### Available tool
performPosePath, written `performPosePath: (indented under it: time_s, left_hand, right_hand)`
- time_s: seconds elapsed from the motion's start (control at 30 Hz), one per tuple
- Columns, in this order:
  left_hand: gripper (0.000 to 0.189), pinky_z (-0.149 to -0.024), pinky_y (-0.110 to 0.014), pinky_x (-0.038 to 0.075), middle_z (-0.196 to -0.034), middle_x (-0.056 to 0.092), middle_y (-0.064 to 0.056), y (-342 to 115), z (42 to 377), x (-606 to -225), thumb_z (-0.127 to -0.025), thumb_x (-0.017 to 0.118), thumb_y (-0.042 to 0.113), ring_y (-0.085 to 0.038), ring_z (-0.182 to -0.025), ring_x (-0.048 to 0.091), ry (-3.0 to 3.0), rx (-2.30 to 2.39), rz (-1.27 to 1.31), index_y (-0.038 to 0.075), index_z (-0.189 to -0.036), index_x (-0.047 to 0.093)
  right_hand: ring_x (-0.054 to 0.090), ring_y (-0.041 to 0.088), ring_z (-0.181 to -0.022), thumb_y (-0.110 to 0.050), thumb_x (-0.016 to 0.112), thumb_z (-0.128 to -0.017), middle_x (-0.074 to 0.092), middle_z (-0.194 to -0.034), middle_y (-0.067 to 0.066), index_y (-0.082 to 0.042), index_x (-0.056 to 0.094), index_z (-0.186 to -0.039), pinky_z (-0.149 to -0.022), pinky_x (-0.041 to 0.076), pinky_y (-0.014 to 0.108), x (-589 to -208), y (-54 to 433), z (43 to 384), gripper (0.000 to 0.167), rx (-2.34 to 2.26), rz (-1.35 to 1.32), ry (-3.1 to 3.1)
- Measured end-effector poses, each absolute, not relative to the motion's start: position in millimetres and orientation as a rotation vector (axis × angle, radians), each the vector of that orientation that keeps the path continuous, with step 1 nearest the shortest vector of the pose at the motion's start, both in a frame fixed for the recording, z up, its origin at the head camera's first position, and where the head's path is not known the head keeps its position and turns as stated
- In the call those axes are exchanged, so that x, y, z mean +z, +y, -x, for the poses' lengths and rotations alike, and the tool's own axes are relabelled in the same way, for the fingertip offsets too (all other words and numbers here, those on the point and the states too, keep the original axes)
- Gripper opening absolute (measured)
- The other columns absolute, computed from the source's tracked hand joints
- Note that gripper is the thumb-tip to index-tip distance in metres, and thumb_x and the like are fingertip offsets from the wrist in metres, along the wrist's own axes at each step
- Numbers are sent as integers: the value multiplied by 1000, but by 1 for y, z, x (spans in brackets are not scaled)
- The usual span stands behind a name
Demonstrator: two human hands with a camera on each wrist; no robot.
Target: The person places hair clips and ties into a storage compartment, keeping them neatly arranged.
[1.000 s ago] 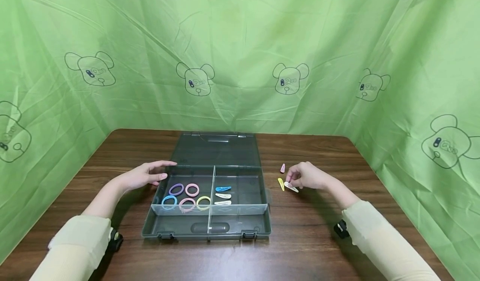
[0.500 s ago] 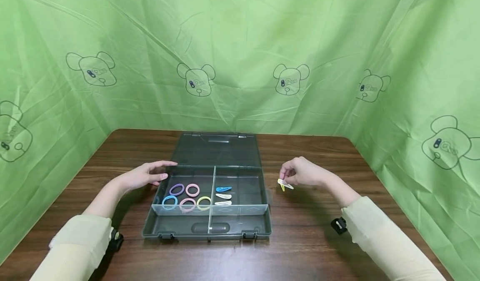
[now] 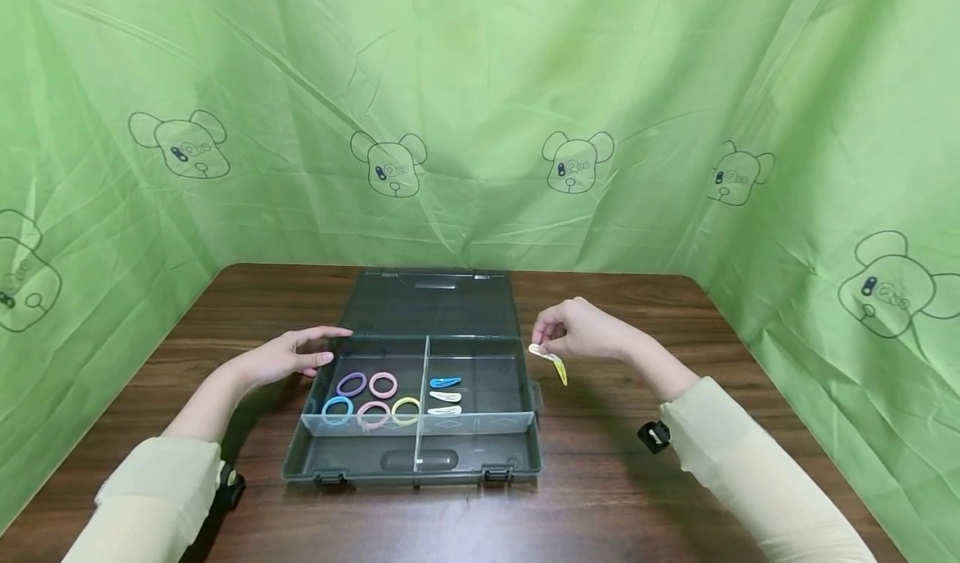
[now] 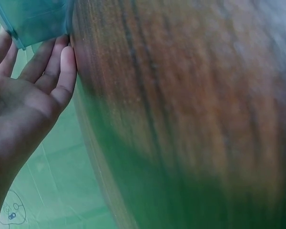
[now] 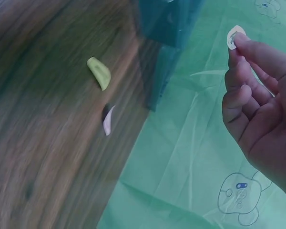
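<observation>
My right hand [image 3: 588, 329] pinches a white snap hair clip [image 3: 538, 351] between thumb and fingertips, above the table just right of the box. Under it lies a yellow hair clip [image 3: 562, 372]. A pink hair clip [image 5: 107, 124] shows on the table in the right wrist view; my hand hides it in the head view. My left hand [image 3: 279, 359] rests at the left edge of the dark see-through organizer box [image 3: 480, 369], fingers loosely bent. Several hair ties [image 3: 383, 385] lie in its back left compartment. A blue hair clip [image 3: 446, 382] and two white ones lie in the back right.
The box lid [image 3: 435, 303] lies folded back, away from me. A clear divider [image 3: 480, 423] separates the back compartments from the front ones. Green cloth [image 3: 480, 62] with bear drawings hangs behind the wooden table [image 3: 600, 505] and at both sides.
My right hand has lifted the white hair clip off the table and moved left toward the box, passing over the yellow clip. The left hand stays at the box edge.
</observation>
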State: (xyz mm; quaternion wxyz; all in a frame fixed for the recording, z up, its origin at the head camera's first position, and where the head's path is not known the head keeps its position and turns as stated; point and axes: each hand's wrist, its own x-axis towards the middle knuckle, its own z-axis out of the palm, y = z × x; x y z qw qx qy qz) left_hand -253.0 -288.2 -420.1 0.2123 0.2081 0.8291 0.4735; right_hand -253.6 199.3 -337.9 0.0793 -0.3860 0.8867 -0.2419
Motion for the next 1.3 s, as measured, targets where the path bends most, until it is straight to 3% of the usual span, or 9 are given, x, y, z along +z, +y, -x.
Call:
performPosePath:
  time_s: [0.3,0.63,1.17,1.3]
  left_hand:
    - [49,-80,-35,51,-130,50,-24,-289,254,-421,-96,54,19,-24,-102,58,2293,1307,-554,12,-143,40]
    - [47,-86,-36,49,-143,40,-22,-293,260,-426,-97,53,19,-34,-121,48,2273,1321,-586,14,-142,41]
    - [54,-83,-34,52,-143,38,-20,-294,261,-426,-92,61,18,-25,-116,52,2262,1323,-531,18,-142,42]
    - [55,-81,-34,52,-142,37,-23,-294,260,-425,-92,62,18,-22,-107,55,2275,1317,-542,16,-142,42]
  right_hand:
    - [55,6,-56,-13,67,-85,64,-67,-6,-17,69,-83,-53,46,22,-334,178,259,5,-769,1164,2667]
    - [56,3,-62,-18,70,-85,64,-70,-10,-13,70,-85,-61,47,21,-346,154,268,5,-822,1269,2716]
    - [56,1,-64,-15,70,-85,65,-72,-10,-11,71,-87,-63,47,19,-369,115,276,5,-841,1274,2662]
    - [55,1,-65,-14,70,-85,65,-73,-10,-13,71,-87,-64,47,18,-376,107,278,3,-806,1279,2662]
